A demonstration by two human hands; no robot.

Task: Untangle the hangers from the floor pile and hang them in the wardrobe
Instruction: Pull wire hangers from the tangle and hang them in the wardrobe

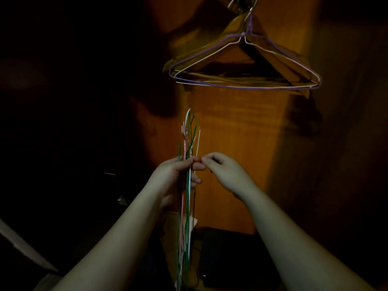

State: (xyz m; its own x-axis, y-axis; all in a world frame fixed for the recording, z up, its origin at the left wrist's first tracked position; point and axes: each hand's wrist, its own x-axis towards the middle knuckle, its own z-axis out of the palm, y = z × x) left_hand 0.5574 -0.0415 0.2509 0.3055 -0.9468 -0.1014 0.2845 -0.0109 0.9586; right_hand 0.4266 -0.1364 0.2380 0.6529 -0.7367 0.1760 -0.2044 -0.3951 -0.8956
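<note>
At centre frame, the left hand (178,177) is gripping a bundle of thin green, pink and white wire hangers (187,185), while the right hand (224,171) is pinching one wire beside it. Purple and white wire hangers (245,61) are already hanging upper right. Separating one seems underway; next, lifting its hook free.

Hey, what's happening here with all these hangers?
A person is sorting wire hangers in front of a dim wooden wardrobe. The left hand grips a bunch of thin hangers, green, pink and white, held edge-on with the hooks pointing up. The right hand is curled right beside the bunch and seems to be picking one wire free. Above, a purple hanger and a white hanger already hang inside.
</note>
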